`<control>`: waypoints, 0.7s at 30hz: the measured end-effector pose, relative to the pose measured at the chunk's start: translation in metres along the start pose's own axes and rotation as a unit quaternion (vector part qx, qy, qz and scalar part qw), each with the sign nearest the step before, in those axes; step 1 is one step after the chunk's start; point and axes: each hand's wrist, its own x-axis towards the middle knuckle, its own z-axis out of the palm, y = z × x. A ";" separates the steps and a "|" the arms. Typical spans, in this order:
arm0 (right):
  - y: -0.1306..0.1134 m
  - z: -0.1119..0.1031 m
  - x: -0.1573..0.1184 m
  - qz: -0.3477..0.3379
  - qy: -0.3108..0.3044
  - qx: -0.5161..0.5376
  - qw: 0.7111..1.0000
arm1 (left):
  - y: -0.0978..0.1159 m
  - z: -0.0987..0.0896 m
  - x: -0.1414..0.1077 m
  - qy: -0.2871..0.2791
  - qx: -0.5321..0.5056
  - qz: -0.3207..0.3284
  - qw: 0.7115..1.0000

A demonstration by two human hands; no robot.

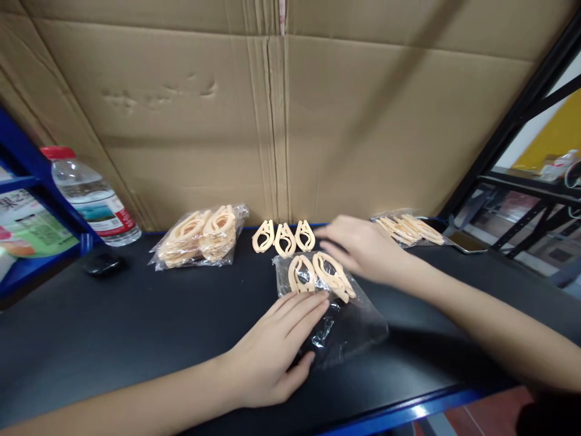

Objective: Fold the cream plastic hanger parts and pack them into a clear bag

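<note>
While the left hand (281,345) lies flat with its fingers together and thumb spread apart, its fingertips rest on a clear bag (354,333) at the lower edge of the left of two peach hangers (333,281) in the bag's upper part, seen from the head view. The right hand (365,245) reaches across just above the bag's upper right side, fingers pointing left toward three loose hangers (285,233); it is blurred, and whether its fingertips touch the nearest one or grip anything cannot be told. Those three stand in a row beyond the bag, near the far edge of the black table (181,327). To their left lies a full bag (197,239) of stacked hangers; farther left are a dark mouse (104,264) and, behind it, a tilted-looking water bottle (97,200) with a red cap. Past the right hand, another bag (411,229) holds more peach pieces, with a phone (469,242) just beside it. Cardboard (181,121) rises behind everything on the table, and a black rack (535,184) is at far right.
</note>
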 end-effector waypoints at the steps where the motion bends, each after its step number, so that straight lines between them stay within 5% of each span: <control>1: 0.021 0.014 0.013 -0.010 -0.013 -0.015 1.000 | 0.000 0.000 0.001 -0.002 0.002 -0.003 1.000; 5: 0.080 0.083 0.050 -0.104 -0.153 -0.050 0.982 | 0.003 -0.001 0.002 -0.004 0.003 -0.013 1.000; 9: 0.096 0.113 0.056 -0.120 -0.168 -0.061 0.977 | 0.004 -0.002 0.000 -0.012 0.009 -0.018 1.000; 13: 0.108 0.099 0.033 -0.099 -0.160 -0.071 0.980 | 0.004 -0.004 -0.001 -0.023 0.010 -0.021 0.999; 18: 0.122 0.064 -0.031 -0.054 -0.162 -0.058 0.984 | 0.002 -0.003 0.000 -0.019 0.008 -0.013 1.000; 21: 0.115 0.038 -0.070 -0.007 -0.091 -0.058 0.994 | 0.000 -0.001 0.000 -0.016 0.008 -0.009 1.000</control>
